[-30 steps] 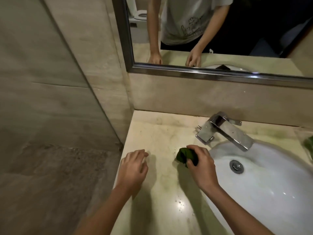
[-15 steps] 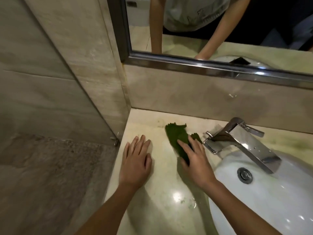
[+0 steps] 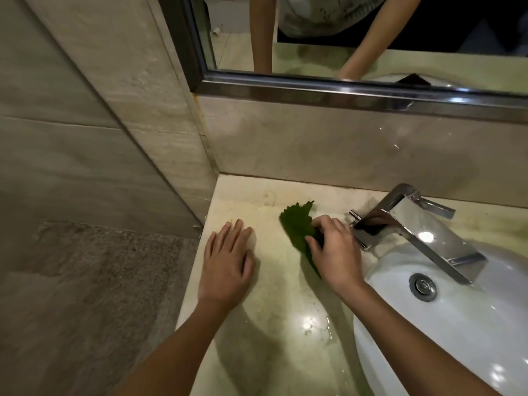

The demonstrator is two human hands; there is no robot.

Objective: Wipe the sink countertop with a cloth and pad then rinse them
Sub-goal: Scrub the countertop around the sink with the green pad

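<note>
Our left hand [image 3: 225, 267] lies flat, fingers straight, bracing us on the surface [image 3: 285, 315]. Our right hand [image 3: 335, 252] grips the pad [image 3: 297, 224], likely to scrub beside the tap [image 3: 414, 224].

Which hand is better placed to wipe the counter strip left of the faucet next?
Right. The right hand grips the green cloth beside the faucet; the left hand lies flat on the countertop, holding nothing.

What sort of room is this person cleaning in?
Most likely a bathroom: a white sink basin with a chrome faucet, set in a stone countertop, under a framed wall mirror. The right hand grips a green cloth on it.
</note>
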